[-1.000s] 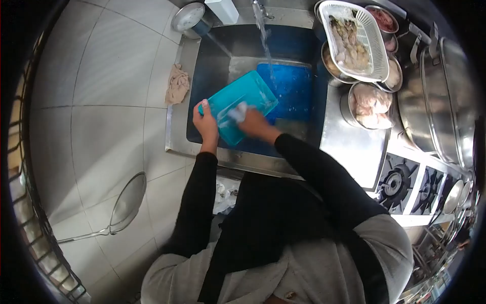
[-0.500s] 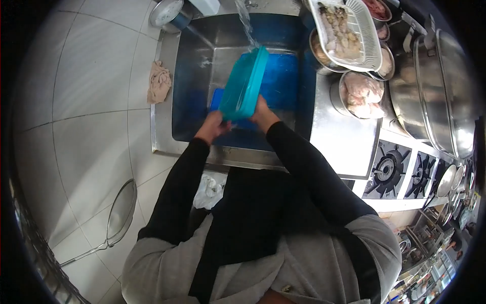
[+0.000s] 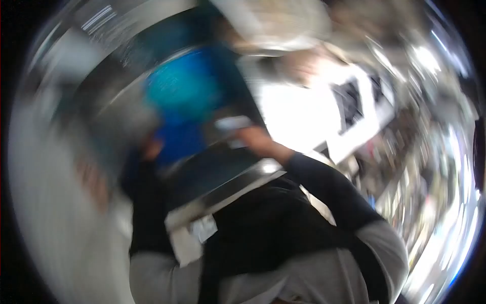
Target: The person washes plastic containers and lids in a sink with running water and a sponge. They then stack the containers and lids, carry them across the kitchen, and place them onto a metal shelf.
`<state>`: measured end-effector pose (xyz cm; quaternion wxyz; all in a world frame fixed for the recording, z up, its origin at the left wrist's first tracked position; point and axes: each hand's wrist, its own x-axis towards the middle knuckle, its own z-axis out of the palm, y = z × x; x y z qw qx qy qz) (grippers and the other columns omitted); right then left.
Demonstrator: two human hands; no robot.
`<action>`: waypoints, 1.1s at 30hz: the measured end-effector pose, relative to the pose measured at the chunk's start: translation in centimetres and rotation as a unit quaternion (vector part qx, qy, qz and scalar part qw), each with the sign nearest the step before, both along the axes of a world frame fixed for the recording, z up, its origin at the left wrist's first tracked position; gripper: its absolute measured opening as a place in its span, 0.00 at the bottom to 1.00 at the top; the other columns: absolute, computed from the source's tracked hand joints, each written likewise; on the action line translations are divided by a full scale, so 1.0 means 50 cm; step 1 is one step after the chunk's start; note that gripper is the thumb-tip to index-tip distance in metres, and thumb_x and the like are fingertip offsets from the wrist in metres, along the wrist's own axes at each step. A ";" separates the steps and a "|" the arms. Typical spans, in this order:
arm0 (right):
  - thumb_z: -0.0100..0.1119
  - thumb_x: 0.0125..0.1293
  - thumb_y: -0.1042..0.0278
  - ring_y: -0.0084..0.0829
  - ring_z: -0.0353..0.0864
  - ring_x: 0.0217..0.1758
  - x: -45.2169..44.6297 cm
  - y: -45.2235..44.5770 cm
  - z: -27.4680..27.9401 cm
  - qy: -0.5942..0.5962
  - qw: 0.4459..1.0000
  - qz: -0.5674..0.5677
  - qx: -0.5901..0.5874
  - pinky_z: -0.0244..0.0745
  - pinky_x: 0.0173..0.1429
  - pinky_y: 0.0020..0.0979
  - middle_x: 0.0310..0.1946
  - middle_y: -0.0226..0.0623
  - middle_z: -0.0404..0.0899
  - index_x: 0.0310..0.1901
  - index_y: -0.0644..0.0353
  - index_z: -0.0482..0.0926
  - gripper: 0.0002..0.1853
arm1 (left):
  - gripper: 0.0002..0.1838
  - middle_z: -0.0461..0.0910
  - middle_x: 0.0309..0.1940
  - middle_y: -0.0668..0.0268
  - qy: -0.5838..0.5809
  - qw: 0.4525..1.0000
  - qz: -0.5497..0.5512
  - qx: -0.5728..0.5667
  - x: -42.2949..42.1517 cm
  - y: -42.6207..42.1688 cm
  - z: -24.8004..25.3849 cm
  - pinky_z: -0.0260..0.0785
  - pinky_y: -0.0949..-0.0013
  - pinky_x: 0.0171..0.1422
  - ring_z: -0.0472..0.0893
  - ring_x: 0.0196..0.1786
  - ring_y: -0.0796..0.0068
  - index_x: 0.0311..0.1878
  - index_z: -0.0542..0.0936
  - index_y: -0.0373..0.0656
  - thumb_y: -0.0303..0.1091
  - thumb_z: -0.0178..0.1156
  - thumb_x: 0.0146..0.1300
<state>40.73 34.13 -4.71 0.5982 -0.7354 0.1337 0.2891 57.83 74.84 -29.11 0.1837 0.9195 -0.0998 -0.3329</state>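
The whole view is smeared by motion. My right hand [image 3: 255, 141] is over the near right part of the sink, closed on a whitish cloth or sponge [image 3: 234, 123]. Lower left of the blue things, my left hand [image 3: 152, 148] shows as a blur, its fingers not readable. A teal container [image 3: 182, 86] lies in the sink, apart from my right hand, over a blue object [image 3: 185, 139].
The steel sink's front rim [image 3: 223, 195] runs between the basin and my apron. To the right are a bright metal counter [image 3: 298, 116] and a stove [image 3: 354, 99]. Blurred containers stand at the top. A pinkish cloth [image 3: 92, 182] is at the left.
The view has swung and blurred. Both hands have come off the teal container, which is now down in the sink. My hands are farther apart, with the whitish thing in my right.
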 end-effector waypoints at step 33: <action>0.58 0.59 0.64 0.45 0.78 0.52 0.211 0.228 -0.122 -0.246 0.964 -0.100 -0.029 0.71 0.55 0.48 0.46 0.47 0.79 0.47 0.54 0.79 0.14 | 0.40 0.63 0.71 0.53 0.030 0.738 0.474 -0.479 -0.303 -0.240 0.749 0.55 0.51 0.77 0.66 0.71 0.57 0.72 0.61 0.36 0.62 0.45 0.72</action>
